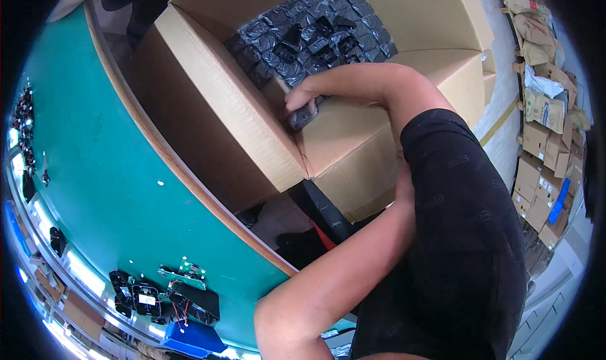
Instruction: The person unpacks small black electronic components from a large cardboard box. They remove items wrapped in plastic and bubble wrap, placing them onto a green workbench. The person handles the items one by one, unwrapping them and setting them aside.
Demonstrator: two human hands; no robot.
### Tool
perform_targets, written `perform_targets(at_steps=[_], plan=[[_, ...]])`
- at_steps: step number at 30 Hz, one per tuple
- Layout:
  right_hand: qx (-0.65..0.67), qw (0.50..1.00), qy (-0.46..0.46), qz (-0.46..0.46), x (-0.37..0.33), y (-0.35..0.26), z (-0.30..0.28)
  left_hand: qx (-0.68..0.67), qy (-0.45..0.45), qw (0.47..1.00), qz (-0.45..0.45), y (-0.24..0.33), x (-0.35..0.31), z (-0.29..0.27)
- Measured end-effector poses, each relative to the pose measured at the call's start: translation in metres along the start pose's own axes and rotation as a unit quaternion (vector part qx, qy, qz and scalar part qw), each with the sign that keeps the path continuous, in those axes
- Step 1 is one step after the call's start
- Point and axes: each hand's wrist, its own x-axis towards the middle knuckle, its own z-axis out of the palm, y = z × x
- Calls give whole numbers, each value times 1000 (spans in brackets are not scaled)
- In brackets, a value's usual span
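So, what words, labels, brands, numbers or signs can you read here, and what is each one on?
None reads clearly enough to quote.
White label on a black part: too small.
Marks on the black clothing: too faint.
Print on a tan sack: blurred.
Print on the stacked cartons: too small.
On the open carton and bagged parts, I see no readable text.

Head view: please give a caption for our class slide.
Right hand inside an open cardboard box of plastic-wrapped dark items.
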Motion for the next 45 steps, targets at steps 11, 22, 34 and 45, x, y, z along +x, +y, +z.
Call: perform_targets(at_steps=[11, 22, 34, 45], plan=[[-147, 988, 51, -24, -52, -3, 10, -633, 14, 774, -17, 1, -7, 32], [114, 965, 147, -182, -75, -2, -4, -981, -95, 154, -74, 6, -8, 43], [-601, 768, 219, -42, -50, 56, -15, -981, -103, 159, -40, 9, -3, 28], [-36, 993, 112, -20, -27, 39, -33, -975, -111, 192, 9, 4, -10, 42]])
